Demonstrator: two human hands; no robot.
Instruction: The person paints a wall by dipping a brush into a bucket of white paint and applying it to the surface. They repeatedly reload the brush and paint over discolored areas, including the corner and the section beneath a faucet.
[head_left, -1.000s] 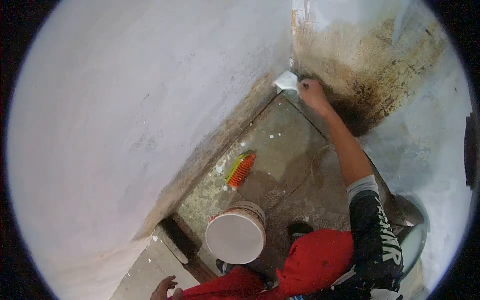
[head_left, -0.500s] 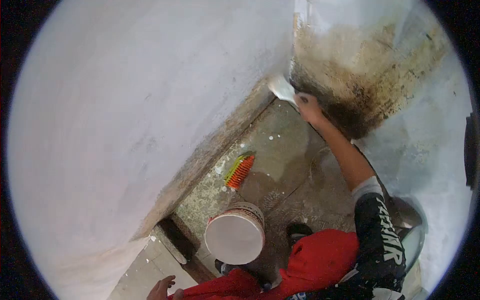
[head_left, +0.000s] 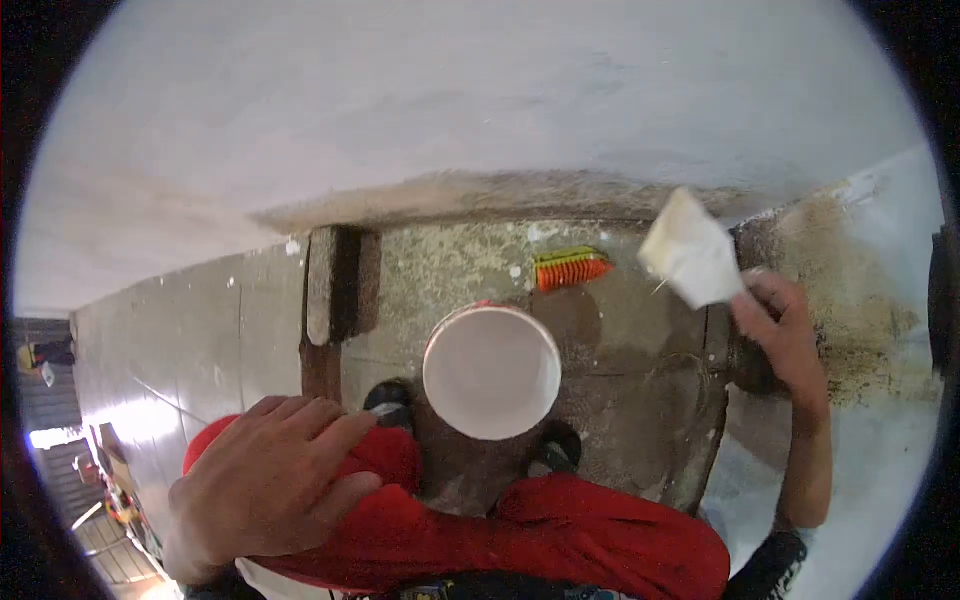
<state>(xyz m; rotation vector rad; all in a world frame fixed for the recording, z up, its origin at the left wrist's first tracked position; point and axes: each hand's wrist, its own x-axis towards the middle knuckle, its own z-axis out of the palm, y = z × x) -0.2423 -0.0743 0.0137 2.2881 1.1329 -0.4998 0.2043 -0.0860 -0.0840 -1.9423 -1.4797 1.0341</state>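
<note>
My right hand grips a wide paintbrush at its handle end. The brush has pale, yellowish-white bristles, slightly blurred, and hangs over the floor near the corner, in front of the stained wall base. My left hand is over my left knee, palm down, with its fingers stretched out and nothing in it. Between my feet stands a round bucket with a pale whitish inside. Beyond it, an orange and yellow scrub brush lies on the floor.
A whitewashed wall with a stained lower strip runs across the front. At the right, another wall carries yellow-brown stains. A dark block stands at the wall's foot, left of the bucket. White spatters mark the floor.
My right hand has drawn the paintbrush back from the wall corner toward me. The view has turned left, and my left hand now shows fully over my knee.
</note>
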